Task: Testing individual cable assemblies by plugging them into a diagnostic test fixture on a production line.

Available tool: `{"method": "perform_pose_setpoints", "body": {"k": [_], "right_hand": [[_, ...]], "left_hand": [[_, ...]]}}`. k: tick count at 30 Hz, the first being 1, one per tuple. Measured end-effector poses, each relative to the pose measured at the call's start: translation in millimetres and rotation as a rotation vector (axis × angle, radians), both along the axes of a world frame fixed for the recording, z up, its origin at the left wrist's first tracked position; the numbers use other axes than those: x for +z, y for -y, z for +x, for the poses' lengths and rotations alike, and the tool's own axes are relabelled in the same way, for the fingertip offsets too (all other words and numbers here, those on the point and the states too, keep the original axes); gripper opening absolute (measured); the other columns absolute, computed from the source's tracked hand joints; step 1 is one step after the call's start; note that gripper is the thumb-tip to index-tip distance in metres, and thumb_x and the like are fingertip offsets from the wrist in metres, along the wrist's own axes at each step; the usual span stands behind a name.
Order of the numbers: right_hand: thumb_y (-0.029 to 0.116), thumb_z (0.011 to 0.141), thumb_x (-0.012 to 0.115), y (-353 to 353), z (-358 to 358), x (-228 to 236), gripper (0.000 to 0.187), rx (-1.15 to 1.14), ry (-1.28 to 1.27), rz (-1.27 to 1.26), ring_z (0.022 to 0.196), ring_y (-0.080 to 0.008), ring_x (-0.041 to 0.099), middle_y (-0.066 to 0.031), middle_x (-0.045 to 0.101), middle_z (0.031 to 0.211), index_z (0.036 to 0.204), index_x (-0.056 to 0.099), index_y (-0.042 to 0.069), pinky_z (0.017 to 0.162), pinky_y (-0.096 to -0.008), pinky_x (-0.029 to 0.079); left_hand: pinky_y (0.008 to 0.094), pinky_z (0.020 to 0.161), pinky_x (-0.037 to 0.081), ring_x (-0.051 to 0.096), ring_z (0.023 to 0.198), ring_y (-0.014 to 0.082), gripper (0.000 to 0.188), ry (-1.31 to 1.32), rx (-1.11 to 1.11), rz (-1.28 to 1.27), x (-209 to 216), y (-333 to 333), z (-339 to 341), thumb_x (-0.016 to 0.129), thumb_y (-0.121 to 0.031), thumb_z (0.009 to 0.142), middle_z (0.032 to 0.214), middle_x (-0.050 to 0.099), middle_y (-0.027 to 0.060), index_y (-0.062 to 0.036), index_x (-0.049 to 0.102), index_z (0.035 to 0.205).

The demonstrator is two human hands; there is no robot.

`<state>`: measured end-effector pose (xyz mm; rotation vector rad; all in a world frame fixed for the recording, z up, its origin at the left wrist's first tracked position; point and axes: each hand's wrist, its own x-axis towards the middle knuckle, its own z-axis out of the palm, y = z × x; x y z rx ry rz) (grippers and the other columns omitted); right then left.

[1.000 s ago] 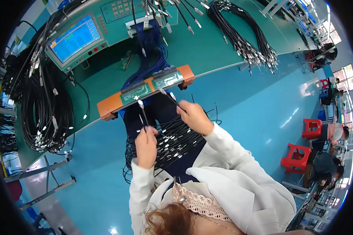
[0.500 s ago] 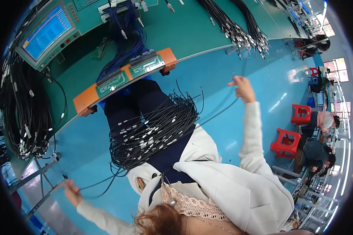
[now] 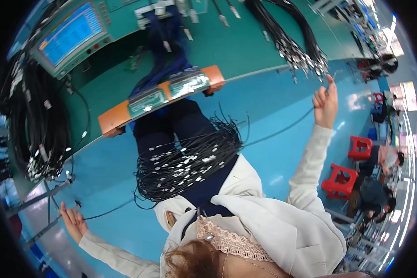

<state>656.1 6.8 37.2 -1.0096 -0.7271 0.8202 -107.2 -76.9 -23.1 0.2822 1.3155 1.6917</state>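
Observation:
A thick bundle of thin black cables (image 3: 185,169) with small white and silver ends lies across my lap. My left hand (image 3: 74,222) is stretched far out to the lower left, fingers curled, with a black cable running from it to the bundle. Out to the right, below the table edge, my right hand (image 3: 325,103) grips another length of black cable, its index finger raised. That length slopes down to the bundle's right side. Whether both lengths belong to one cable is hidden in the bundle.
An orange fixture (image 3: 113,119) with green circuit boards sits at the table edge, joined to blue wires (image 3: 164,41). A tester with a screen (image 3: 72,34) stands on the green table (image 3: 236,51). Cable bundles hang at left (image 3: 41,116) and right (image 3: 282,41). Red stools (image 3: 339,180) and seated people are rightward.
My right hand has moved outward to the right, drawing its cable longer. My left hand has shifted slightly left, and its cable is now straighter. The whole view has shifted a little.

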Motion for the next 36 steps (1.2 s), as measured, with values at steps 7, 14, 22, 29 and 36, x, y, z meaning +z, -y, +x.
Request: {"method": "perform_pose_setpoints", "body": {"k": [7,14,22,29,36], "right_hand": [[0.022,0.092,0.050,-13.8,-191.2,-40.7,0.014,0.614,-0.065,-0.554,0.044,-0.0029,0.027,0.0057,0.037,0.058,0.095,0.055,0.008,0.038,-0.0201,0.020],[0.020,0.097,0.043,-36.8,-247.7,-84.9,0.020,0.602,-0.155,-0.570,0.043,-0.0007,0.023,0.0070,0.032,0.054,0.100,0.052,0.003,0.037,-0.0184,0.017],[0.019,0.098,0.041,-58.4,-248.9,-84.1,0.019,0.554,-0.162,-0.556,0.041,-0.0026,0.025,0.0026,0.038,0.052,0.094,0.051,0.002,0.036,-0.0190,0.018],[0.019,0.098,0.041,-59.5,-247.8,-82.5,0.019,0.579,-0.180,-0.594,0.040,-0.0027,0.024,0.0024,0.038,0.052,0.094,0.051,0.002,0.036,-0.0188,0.018],[0.021,0.098,0.042,-62.2,-249.1,-82.3,0.020,0.571,-0.252,-0.582,0.040,-0.0031,0.025,0.0018,0.038,0.052,0.094,0.050,0.003,0.035,-0.0186,0.019]], "left_hand": [[0.0196,0.044,0.021,0.025,0.050,0.0027,0.025,0.005,-0.578,0.015,6.6,-64.1,229.5,0.042,-0.026,0.098,0.063,0.031,-0.0061,-0.0051,0.054,0.102],[0.0183,0.041,0.020,0.024,0.046,0.0028,0.026,-0.089,-0.678,0.041,-34.6,-98.7,332.5,0.035,-0.025,0.100,0.059,0.037,-0.0029,-0.0044,0.051,0.101],[0.0190,0.041,0.022,0.028,0.046,0.0028,0.024,-0.114,-0.682,0.006,-25.6,-116.4,340.6,0.038,-0.022,0.099,0.057,0.038,-0.0026,-0.0038,0.053,0.097],[0.0190,0.041,0.024,0.030,0.045,0.0029,0.023,0.012,-0.679,-0.033,-33.1,-121.1,339.0,0.042,-0.020,0.098,0.063,0.051,0.0024,-0.0019,0.055,0.097],[0.0189,0.042,0.027,0.031,0.043,0.0024,0.024,-0.005,-0.668,-0.033,-37.4,-122.8,338.0,0.043,-0.019,0.097,0.071,0.061,0.0093,0.0013,0.056,0.098]]}}
